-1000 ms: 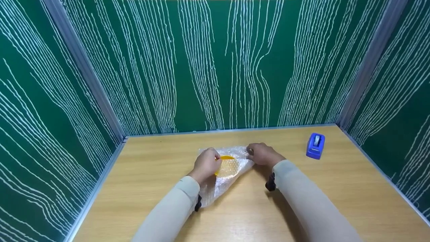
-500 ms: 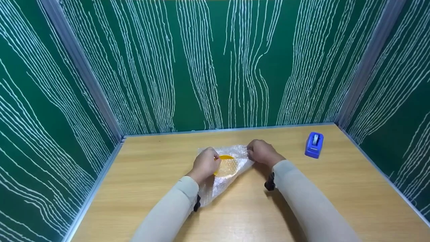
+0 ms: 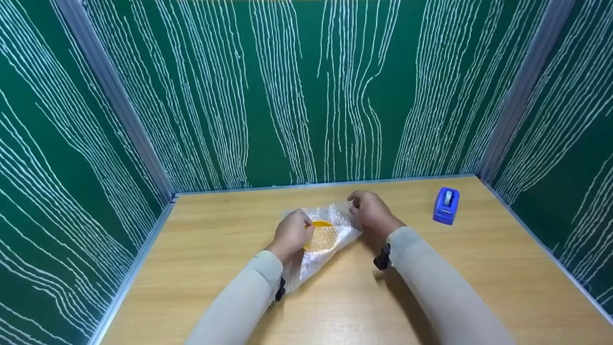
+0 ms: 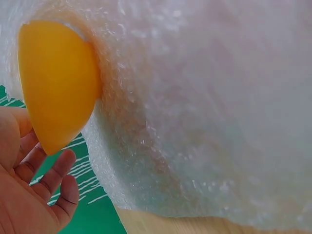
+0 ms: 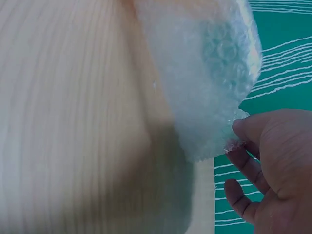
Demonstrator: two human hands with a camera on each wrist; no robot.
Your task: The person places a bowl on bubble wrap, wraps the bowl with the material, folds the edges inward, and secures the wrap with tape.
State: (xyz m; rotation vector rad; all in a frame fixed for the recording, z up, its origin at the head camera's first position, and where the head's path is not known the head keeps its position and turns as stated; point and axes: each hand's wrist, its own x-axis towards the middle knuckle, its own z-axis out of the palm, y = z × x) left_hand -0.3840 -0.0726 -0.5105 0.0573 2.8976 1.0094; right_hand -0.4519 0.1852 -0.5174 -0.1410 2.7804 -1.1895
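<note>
A round yellow bowl lies in a sheet of bubble wrap, with one fold drawn across most of its mouth. My left hand pinches the bowl's rim at its left side. In the left wrist view, the bare yellow side of the bowl sticks out of the wrap, and the fingers curve around its lower tip. My right hand is at the far right corner of the sheet. In the right wrist view, thumb and forefinger of the right hand pinch the edge of the bubble wrap.
A blue tape dispenser stands at the far right of the wooden table. Green panels with white wavy lines rise along the back and both sides, joined by grey posts.
My right hand has shifted slightly up and away, its fingers opening a little, and the wrap's far right corner has lifted with it. The left hand stays on the bowl's rim.
</note>
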